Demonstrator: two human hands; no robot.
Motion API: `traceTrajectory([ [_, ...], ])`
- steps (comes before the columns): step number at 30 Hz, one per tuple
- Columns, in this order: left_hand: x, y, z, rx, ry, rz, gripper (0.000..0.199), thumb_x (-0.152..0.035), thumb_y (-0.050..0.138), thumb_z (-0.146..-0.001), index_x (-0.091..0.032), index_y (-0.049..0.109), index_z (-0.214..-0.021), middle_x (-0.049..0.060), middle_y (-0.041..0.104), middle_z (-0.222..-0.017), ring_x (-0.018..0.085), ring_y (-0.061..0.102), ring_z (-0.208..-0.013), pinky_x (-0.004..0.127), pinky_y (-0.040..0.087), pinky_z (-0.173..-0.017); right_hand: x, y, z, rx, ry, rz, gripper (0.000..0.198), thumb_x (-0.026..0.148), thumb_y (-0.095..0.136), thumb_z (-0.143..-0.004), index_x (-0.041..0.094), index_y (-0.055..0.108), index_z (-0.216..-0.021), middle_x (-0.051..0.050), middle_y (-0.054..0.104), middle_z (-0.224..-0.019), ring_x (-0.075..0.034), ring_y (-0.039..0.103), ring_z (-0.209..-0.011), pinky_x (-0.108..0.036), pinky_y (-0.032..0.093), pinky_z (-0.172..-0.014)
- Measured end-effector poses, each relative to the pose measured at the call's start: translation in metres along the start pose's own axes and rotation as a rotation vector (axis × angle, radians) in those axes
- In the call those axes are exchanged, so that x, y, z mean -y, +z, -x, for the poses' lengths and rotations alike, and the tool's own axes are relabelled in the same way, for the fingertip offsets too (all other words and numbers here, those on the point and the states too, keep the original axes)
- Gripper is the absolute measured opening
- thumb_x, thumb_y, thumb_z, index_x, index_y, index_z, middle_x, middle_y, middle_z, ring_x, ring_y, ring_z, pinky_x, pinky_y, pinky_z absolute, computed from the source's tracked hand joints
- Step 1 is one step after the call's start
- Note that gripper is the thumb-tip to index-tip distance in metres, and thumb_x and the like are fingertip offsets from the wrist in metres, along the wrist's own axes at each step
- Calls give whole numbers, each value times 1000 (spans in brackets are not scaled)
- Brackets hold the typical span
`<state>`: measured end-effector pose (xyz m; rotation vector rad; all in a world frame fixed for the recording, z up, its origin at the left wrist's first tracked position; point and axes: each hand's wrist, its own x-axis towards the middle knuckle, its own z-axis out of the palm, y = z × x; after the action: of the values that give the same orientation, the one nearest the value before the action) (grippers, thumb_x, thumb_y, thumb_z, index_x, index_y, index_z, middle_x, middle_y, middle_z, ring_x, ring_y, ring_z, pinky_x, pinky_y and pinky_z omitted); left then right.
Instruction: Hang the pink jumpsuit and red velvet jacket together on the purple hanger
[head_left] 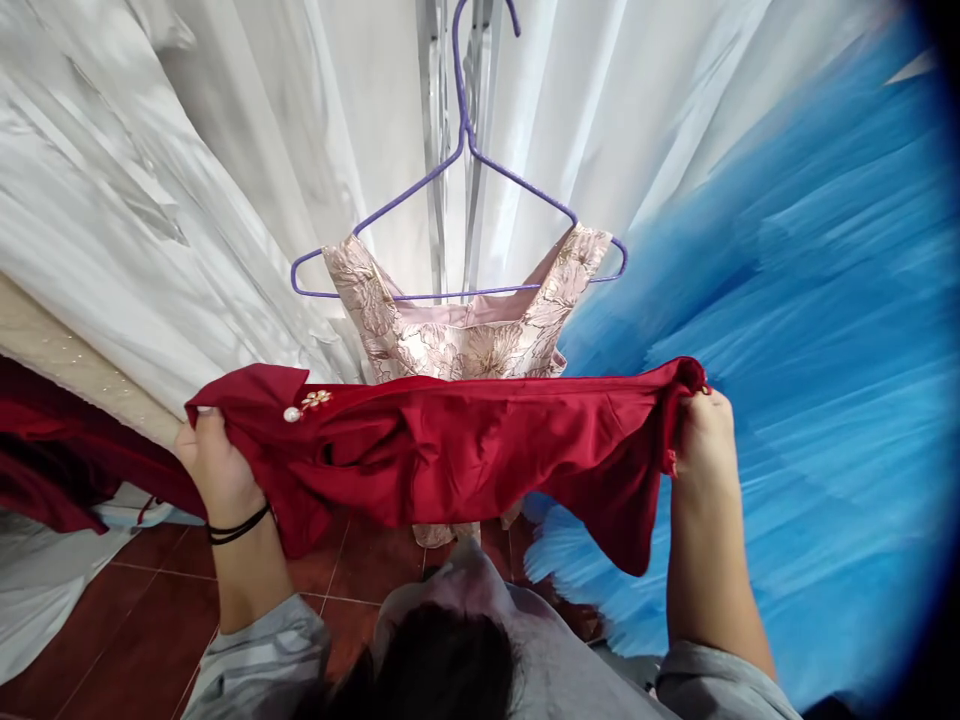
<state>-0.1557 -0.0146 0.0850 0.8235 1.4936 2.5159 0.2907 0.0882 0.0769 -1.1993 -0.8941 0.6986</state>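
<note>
A dark red satin garment (465, 450) is stretched sideways between my two hands. My left hand (217, 455), with black bands at the wrist, grips its left end, the thumb on top. Close to that end sit a gold flower ornament and a pearl bead (292, 414). At the other end my right hand (703, 430) is closed round the bunched cloth, and a loose flap hangs down beside it. Behind the red cloth, a pink floral dress (480, 345) hangs by its straps on a purple hanger (409, 196); its middle is hidden.
White drapes (277, 130) fill the back and left. Blue feathery fabric (810, 330) spreads along the right. More dark red cloth (60, 440) lies at the far left. Reddish floor tiles (150, 610) show below, and a metal upright (442, 100) stands behind the hanger.
</note>
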Motion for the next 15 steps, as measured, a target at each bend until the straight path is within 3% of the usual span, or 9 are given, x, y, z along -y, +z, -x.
traceTrajectory([
  [1,-6,-3,-4,14,-22,-5,10,-29,65,-75,-21,65,-70,-6,67,-70,14,62,-80,25,52,-80,0,-3,-5,4,17,10,22,39,65,-53,24,48,-49,-1,42,-50,-11,36,-42,-30,32,-43],
  [3,-14,-4,-5,3,-63,10,10,-26,65,-74,-20,65,-66,-8,66,-67,11,59,-72,21,51,-73,3,-6,-7,84,-15,105,12,34,63,-57,24,57,-59,-3,52,-59,-15,45,-49,-33,39,-49],
  [4,-18,-2,-3,2,-86,27,10,-25,65,-74,-20,65,-66,-8,66,-67,10,58,-70,20,50,-70,6,-4,-2,79,-126,225,12,31,60,-59,25,62,-69,-6,60,-69,-19,55,-60,-37,46,-58],
  [6,-23,5,4,50,-134,52,8,-25,66,-73,-20,67,-67,-8,68,-68,10,60,-69,20,51,-68,13,13,19,23,-499,450,40,25,56,-62,24,66,-100,-12,67,-104,-29,63,-99,-49,49,-89],
  [8,-28,15,14,133,-156,65,8,-28,68,-71,-19,69,-72,-5,71,-69,14,65,-75,24,53,-71,14,49,55,98,-850,505,67,24,58,-65,21,51,-132,-16,53,-137,-33,46,-133,-55,33,-113],
  [10,-33,22,23,212,-155,57,13,-30,69,-70,-18,71,-75,-2,71,-69,19,68,-80,27,55,-73,6,98,93,548,-859,419,84,34,65,-73,17,31,-148,-19,41,-149,-35,35,-142,-56,30,-117],
  [11,-36,22,26,240,-153,43,14,-31,70,-69,-18,71,-75,-1,72,-69,20,69,-82,28,55,-74,-1,123,108,789,-788,396,83,39,67,-73,19,34,-147,-17,44,-147,-37,37,-140,-57,30,-117],
  [13,-44,14,25,300,-170,-13,16,-31,72,-66,-17,72,-75,0,72,-71,20,69,-82,27,56,-74,-15,165,124,1166,-539,297,49,34,59,-81,25,56,-129,-10,63,-128,-32,57,-123,-49,44,-106],
  [15,-53,-4,15,326,-196,-73,18,-30,74,-64,-17,72,-76,1,73,-73,20,69,-80,25,55,-69,-22,192,125,1346,-424,210,25,28,50,-85,24,68,-102,-5,72,-103,-26,67,-101,-39,51,-93],
])
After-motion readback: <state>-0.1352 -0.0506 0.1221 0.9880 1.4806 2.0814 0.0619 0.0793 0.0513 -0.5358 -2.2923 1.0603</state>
